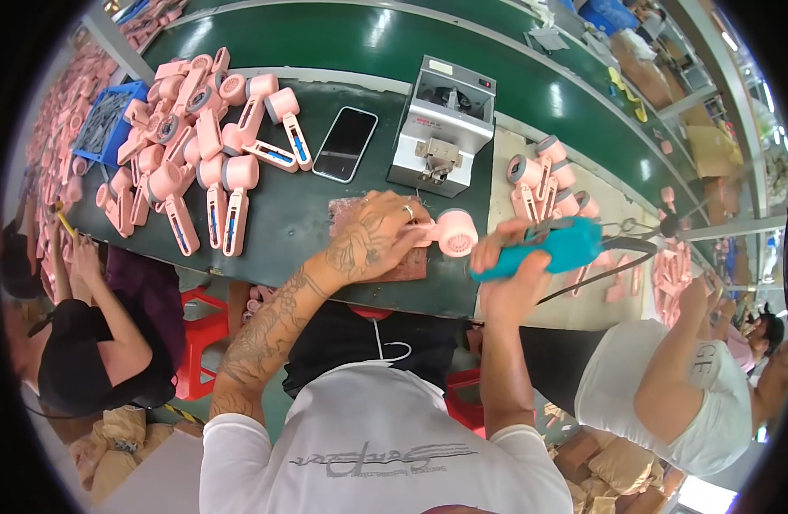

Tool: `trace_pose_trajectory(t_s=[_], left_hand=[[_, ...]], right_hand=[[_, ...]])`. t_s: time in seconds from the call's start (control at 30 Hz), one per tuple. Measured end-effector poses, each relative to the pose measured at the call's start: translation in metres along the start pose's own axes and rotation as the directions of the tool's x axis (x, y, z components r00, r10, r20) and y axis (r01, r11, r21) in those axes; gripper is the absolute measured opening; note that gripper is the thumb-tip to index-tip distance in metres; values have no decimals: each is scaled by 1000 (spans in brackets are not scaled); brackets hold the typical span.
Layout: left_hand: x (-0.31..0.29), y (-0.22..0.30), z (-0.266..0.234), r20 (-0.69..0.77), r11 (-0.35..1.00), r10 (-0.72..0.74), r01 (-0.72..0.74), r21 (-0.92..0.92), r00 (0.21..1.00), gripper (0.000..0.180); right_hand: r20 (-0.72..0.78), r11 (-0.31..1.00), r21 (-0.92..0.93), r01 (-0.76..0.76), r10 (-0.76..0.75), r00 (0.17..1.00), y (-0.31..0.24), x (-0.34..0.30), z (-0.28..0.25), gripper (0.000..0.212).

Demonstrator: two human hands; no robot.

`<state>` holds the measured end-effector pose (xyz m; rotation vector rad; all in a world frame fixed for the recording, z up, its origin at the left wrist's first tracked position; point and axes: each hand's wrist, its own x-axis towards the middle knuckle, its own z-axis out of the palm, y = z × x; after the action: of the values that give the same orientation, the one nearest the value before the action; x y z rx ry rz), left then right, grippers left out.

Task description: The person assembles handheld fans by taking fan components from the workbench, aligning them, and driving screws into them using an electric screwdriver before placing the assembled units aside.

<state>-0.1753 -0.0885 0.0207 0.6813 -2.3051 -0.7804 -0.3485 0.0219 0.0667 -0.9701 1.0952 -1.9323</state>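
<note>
My left hand [379, 230], with a ring on one finger, is closed round the handle of a pink handheld fan [456, 233]. The fan's round head sticks out to the right of my fingers. Beneath this hand lies a worn reddish pad [404, 269] on the dark green bench. A teal power screwdriver [565, 247] is in my right hand [514, 283], whose fingers wrap its body just right of the fan head. The screwdriver lies nearly level; I cannot make out its tip. A dark cable runs from its right end.
Pink fans [188, 137] heap up at left beside a blue bin [111, 120]. A phone [346, 144] and a metal screw feeder [445, 128] stand behind my hands. More fans [544, 176] lie right. People work on both sides; a red stool [197, 343] is at left.
</note>
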Motion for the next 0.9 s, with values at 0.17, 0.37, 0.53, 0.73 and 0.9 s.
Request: trace_pose_trajectory(t_s=[0.17, 0.37, 0.53, 0.73, 0.9], left_hand=[[-1, -20, 7, -53, 998, 57, -57, 3, 997, 21], [-12, -21, 8, -69, 982, 141, -131, 133, 988, 32], [-8, -18, 7, -43, 995, 40, -36, 92, 998, 37], [-11, -21, 8, -91, 994, 45, -35, 106, 995, 40], [-9, -19, 7, -83, 993, 22, -12, 116, 996, 40]], right_hand=[[37, 973, -58, 223, -221, 975, 31, 75, 34, 63], [90, 960, -128, 249, -239, 967, 59, 114, 56, 41], [90, 949, -172, 265, -253, 963, 67, 109, 54, 45], [43, 971, -219, 95, -88, 995, 50, 78, 51, 50], [68, 995, -12, 96, -95, 993, 49, 67, 40, 43]])
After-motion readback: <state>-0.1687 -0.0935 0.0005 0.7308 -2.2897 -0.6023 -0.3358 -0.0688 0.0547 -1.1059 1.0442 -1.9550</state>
